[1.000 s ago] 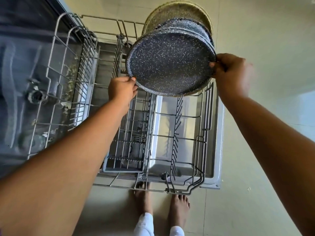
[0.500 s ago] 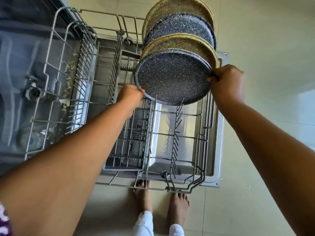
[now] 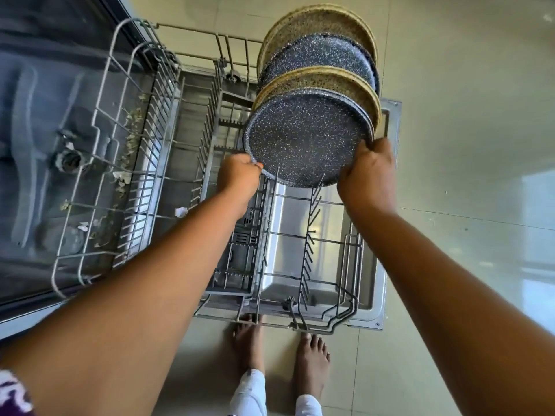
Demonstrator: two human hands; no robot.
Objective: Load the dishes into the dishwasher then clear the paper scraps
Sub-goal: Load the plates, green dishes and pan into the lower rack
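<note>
A dark speckled plate (image 3: 306, 139) stands on edge between the tines of the lower rack (image 3: 303, 265). My left hand (image 3: 240, 175) pinches its left rim and my right hand (image 3: 368, 172) grips its right rim. Behind it stand three more plates on edge: a tan speckled plate (image 3: 336, 82), a second dark plate (image 3: 318, 55) and another tan plate (image 3: 315, 22) at the back. Paper scraps (image 3: 121, 177) lie scattered on the dishwasher floor under the upper rack (image 3: 99, 151), which is pulled out on the left.
The open dishwasher door (image 3: 387, 205) lies flat under the lower rack. A grey cutlery basket (image 3: 237, 259) sits in the rack's left half. My bare feet (image 3: 310, 361) stand on the tiled floor right at the rack's front edge.
Both hands have lowered the dark plate from above the rack down into the tines, in front of the tan plate. The camera has leaned closer.
</note>
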